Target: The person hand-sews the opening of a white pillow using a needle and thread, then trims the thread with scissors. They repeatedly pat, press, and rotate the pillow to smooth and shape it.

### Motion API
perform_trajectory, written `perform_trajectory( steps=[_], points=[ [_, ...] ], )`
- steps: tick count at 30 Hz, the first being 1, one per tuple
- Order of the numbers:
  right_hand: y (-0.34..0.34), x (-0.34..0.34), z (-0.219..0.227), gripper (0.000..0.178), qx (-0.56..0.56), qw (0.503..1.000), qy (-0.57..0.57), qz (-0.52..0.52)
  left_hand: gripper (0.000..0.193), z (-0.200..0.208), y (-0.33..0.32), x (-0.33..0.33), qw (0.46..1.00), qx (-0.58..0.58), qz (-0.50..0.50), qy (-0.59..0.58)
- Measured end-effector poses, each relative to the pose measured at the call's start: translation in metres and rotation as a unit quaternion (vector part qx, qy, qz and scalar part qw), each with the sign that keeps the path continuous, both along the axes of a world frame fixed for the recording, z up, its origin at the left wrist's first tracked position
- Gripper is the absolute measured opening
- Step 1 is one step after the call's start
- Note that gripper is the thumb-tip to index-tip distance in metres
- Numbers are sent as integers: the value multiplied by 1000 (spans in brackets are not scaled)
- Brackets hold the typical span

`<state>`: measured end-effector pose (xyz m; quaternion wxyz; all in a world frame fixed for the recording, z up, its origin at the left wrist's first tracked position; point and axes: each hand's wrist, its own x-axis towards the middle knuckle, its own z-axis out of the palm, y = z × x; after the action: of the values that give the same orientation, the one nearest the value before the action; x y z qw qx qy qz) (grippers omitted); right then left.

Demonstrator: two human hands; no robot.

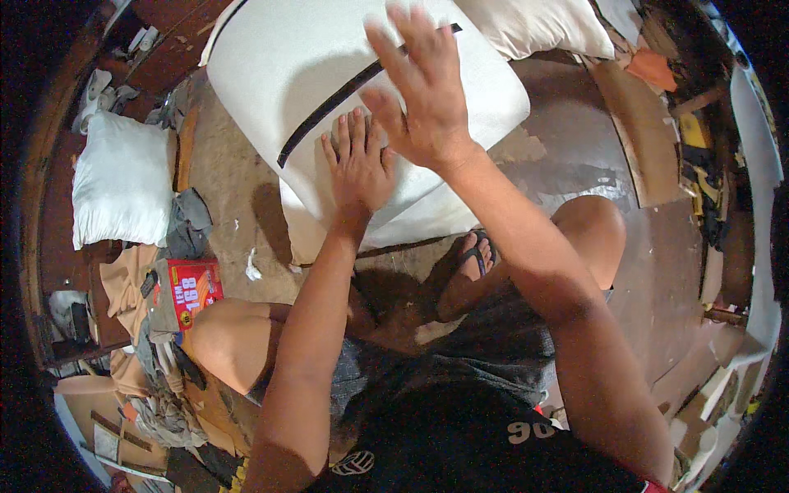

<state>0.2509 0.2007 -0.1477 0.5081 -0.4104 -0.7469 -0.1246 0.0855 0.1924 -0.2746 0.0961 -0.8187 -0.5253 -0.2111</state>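
Head view shows a seated person bent over a large white cushion cover [329, 74] with a black zipper strip [333, 103] running slantwise across it; the cover lies on the worn floor [567, 156], just beyond the knees, toward the far edge of the floor space. The left hand [359, 164] lies flat on the cover's near part, palm down, its grip open and holding nothing. The right hand [427, 90] is over the cover above the zipper, fingers spread, grip likewise open; whether the palm touches the fabric I cannot tell. Since neither hand pinches the fabric, the cover could slide or bunch under a push, and a crease could form along the zipper line. The floor is dusty and littered with scraps, so dragging the white fabric might soil it. A sandalled foot [470, 263] sits just beside the near edge and could catch it. A white pillow [123, 181] and a red box [193, 292] lie well apart at the left.
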Motion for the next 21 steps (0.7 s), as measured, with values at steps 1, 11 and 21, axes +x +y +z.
perform_trajectory(
  steps=[1, 11, 21],
  points=[
    [5, 14, -46, 73, -96, 989, -86, -66, 64, 2, 5, -6, 1000, -7, -8, -15],
    [18, 93, -159, 63, -263, 932, -21, -249, 101, -39, 2, -104, 802, -179, 275, -499],
    [17, 56, -141, 70, -283, 908, 44, -305, 123, -40, 13, -122, 637, -332, 184, -671]
  ],
)
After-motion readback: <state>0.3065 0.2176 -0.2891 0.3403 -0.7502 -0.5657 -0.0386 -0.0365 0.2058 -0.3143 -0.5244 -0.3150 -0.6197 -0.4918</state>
